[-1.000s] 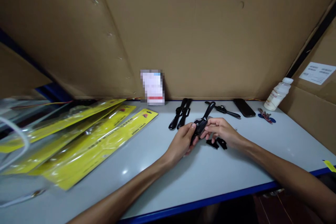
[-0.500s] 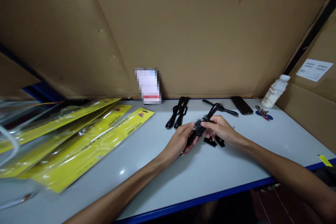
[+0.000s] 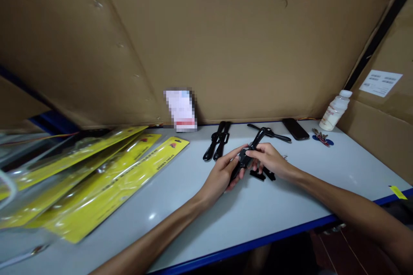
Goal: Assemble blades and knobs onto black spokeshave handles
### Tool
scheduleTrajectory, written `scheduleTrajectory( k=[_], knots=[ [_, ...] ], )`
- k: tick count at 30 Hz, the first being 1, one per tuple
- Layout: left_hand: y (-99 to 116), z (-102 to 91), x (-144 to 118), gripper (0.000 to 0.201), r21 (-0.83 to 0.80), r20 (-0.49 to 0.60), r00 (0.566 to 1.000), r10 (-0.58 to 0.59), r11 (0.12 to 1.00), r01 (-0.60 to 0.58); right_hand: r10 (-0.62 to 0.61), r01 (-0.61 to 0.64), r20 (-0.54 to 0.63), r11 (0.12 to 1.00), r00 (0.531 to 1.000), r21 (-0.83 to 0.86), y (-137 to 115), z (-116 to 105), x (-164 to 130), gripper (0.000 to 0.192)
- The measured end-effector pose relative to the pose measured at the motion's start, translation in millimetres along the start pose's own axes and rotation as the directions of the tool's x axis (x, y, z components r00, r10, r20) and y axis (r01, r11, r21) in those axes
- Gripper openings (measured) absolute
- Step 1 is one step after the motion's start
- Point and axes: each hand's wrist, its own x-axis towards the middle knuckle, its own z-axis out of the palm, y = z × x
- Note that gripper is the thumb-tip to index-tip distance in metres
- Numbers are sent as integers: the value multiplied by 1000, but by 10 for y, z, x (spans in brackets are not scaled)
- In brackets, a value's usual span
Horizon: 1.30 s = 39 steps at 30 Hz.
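Glossy yellow cards in clear, crinkled plastic (image 3: 116, 191) fan across the left of the smooth pale tabletop (image 3: 180, 223), their long sides slanting away to the right. Next, a blurred-out upright panel (image 3: 182, 111) leans against the brown cardboard wall (image 3: 206, 43). Two shiny black tools (image 3: 209, 151) lie side by side, long axes running away from the person, rounded handle ends nearest. The left hand (image 3: 221, 174) closes around the near part of a held black tool (image 3: 244, 159), thumb along its upper side and fingers curled underneath. This tool is above the tabletop, its long axis diagonal, the slender far handle pointing away and to the right, beyond both sets of fingers. The right hand (image 3: 272, 161) sets its thumb on the flat middle body, other fingers bent below; whether they pinch anything smaller cannot be told. Beneath that hand lie small flat black pieces (image 3: 257, 175) with notched edges. Behind it rests another slim-handled black tool (image 3: 280, 137), then a dark flat phone (image 3: 296, 129), metal keys (image 3: 322, 137) and a translucent, white-capped bottle (image 3: 335, 111).
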Motion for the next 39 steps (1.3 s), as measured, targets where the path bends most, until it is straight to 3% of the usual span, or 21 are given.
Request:
scheduleTrajectory(
  k=[9, 14, 22, 29, 39],
  knots=[
    [15, 16, 13, 61, 28, 5, 1000, -18, 999, 18, 44, -43, 41, 999, 998, -10, -39, 11, -36, 15],
    [16, 25, 13, 49, 47, -8, 1000, -22, 999, 23, 51, -51, 43, 999, 998, -6, -31, 17, -55, 20],
    [5, 19, 40, 37, 164, 69, 997, 14, 986, -26, 39, -39, 22, 999, 999, -10, -7, 16, -67, 25],
    [-48, 5, 73, 40, 69, -44, 997, 62, 996, -59, -54, 36, 182, 994, 982, 100, -118, -66, -106, 27],
    [-57, 10, 78, 42, 69, -26, 993, 116, 991, -114, -95, 87, 272, 995, 958, 41, -100, -167, -61, 25]
  ],
)
